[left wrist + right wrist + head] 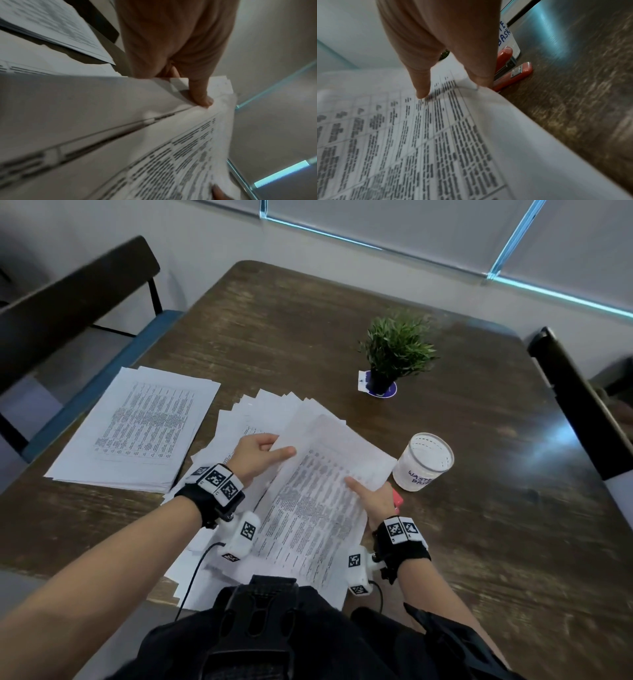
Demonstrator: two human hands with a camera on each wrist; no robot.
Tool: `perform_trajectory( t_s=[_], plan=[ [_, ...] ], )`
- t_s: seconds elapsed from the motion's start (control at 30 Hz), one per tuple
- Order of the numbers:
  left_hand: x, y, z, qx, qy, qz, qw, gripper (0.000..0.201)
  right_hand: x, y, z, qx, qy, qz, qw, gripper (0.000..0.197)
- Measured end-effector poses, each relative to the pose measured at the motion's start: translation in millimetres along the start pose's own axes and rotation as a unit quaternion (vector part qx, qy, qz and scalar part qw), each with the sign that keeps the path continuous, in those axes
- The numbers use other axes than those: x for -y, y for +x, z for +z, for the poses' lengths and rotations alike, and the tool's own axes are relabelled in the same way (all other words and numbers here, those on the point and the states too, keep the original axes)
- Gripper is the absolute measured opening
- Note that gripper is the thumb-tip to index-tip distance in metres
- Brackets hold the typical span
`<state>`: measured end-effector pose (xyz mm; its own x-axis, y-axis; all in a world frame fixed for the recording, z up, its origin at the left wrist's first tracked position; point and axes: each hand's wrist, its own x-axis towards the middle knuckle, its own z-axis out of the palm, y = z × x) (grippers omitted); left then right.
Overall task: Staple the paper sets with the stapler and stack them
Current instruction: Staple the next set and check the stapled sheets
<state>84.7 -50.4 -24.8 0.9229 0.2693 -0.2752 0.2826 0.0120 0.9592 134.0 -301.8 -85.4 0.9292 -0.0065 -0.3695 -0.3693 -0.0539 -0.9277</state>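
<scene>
I hold a printed paper set (318,501) tilted above the table with both hands. My left hand (279,447) pinches its upper left edge, thumb (200,94) on top of the sheets. My right hand (364,494) grips the right edge, with the thumb (421,88) pressing on the printed side and the fingers curled under it. A red stapler (513,75) lies on the table just right of my right hand, mostly hidden in the head view (398,498). A neat stack of paper sets (137,426) sits at the left. Loose sheets (260,409) are fanned under the held set.
A clear jar (423,462) labelled as a waste basket stands right of the stapler. A small potted plant (394,350) stands further back. Dark chairs (68,302) flank the wooden table (479,542) on the left and right.
</scene>
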Motion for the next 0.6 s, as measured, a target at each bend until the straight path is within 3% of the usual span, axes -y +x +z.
perform_trajectory(
  t_s=[0.13, 0.17, 0.27, 0.37, 0.43, 0.53, 0.6],
  plan=[
    [-9, -10, 21, 0.069, 0.061, 0.025, 0.995, 0.036, 13, 3, -9, -0.026, 0.015, -0.03, 0.999, 0.081],
    [-11, -12, 26, 0.082, 0.082, 0.032, 0.993, 0.04, 23, -3, -9, -0.013, 0.024, -0.043, 0.999, 0.077],
    [-17, -7, 34, 0.027, 0.087, 0.064, 0.994, 0.04, 52, -14, -7, 0.024, 0.064, -0.089, 0.994, 0.047],
    [-43, -6, 37, -0.059, 0.015, 0.11, 0.992, 0.033, 88, -28, -5, 0.052, 0.137, -0.137, 0.98, 0.048],
    [-63, -8, 34, -0.079, -0.051, 0.155, 0.983, 0.028, 110, -34, -3, 0.057, 0.151, -0.164, 0.973, 0.044],
    [-87, -16, 32, -0.042, -0.101, 0.205, 0.973, 0.017, 139, -43, 0, 0.053, 0.127, -0.218, 0.966, 0.037],
    [-105, -23, 33, -0.004, -0.1, 0.239, 0.966, 0.02, 153, -49, 5, 0.054, 0.107, -0.251, 0.961, 0.034]
  ],
)
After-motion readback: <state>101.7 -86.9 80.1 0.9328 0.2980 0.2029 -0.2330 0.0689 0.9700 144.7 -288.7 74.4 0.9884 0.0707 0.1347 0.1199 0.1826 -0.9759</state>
